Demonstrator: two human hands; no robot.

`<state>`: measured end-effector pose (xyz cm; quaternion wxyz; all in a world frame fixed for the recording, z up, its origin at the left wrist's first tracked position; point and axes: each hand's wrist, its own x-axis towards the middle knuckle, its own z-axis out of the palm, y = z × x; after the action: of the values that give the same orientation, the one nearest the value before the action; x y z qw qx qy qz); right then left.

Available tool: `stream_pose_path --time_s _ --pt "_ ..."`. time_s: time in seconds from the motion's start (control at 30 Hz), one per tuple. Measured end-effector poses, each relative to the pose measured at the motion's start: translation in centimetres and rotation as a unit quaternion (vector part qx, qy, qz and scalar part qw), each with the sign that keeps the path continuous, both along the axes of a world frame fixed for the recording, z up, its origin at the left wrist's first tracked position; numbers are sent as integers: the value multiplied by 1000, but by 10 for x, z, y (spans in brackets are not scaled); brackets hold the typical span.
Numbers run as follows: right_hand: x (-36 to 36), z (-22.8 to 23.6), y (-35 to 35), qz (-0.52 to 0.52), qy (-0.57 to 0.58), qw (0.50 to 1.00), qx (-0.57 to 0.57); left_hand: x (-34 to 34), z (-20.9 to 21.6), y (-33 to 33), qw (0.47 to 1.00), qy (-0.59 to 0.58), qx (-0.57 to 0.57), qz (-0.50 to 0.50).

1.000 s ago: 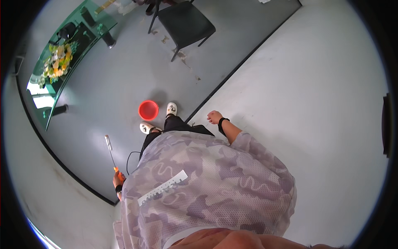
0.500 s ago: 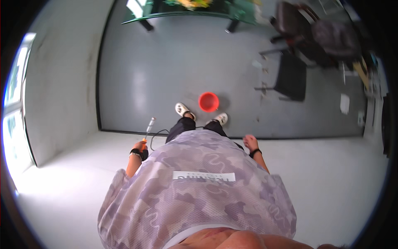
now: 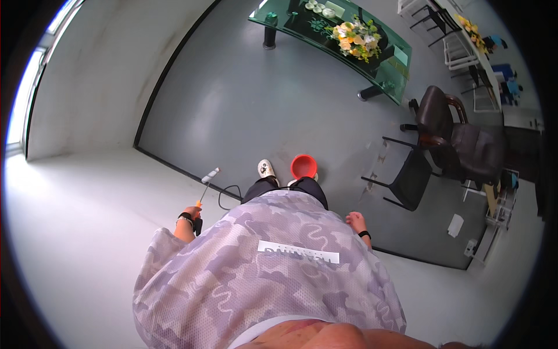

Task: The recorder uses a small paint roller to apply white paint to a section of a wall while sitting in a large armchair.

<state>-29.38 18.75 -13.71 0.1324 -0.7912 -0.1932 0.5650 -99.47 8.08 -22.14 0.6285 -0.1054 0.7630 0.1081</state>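
Observation:
My left hand [image 3: 193,213] is closed round the orange handle of a small paint roller [image 3: 210,175], out to my left at hip height. The roller's white sleeve points forward, away from my body. On the other side, my right hand [image 3: 356,221] hangs beside my hip with its fingers loosely curled; nothing shows in it. A red bucket [image 3: 304,167] stands on the floor at my feet, partly hiding my right shoe. My left shoe [image 3: 265,168] is just left of the bucket.
A green glass table [image 3: 325,43] with a flower arrangement [image 3: 356,38] stands ahead. To the right are a black chair [image 3: 410,178] and a brown leather armchair [image 3: 459,134]. A white wall [image 3: 104,75] with windows runs along the left. A dark cable [image 3: 225,205] loops beside my left leg.
My view has turned, so the table and chairs appear rotated and more of the room's right side shows. The bucket now overlaps my right shoe. The roller stays in my left hand.

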Motion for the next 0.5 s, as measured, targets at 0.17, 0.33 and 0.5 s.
stream_pose_path --time_s 0.17,0.33,0.5 --pt "-6 11 62 32 -26 999 -6 0 -19 -34 995 34 -22 -94" --pt "-28 7 128 93 -34 995 -8 15 -23 -43 973 67 -8 -222" --pt "-81 7 187 203 -19 979 9 10 -45 -63 995 55 6 -83"
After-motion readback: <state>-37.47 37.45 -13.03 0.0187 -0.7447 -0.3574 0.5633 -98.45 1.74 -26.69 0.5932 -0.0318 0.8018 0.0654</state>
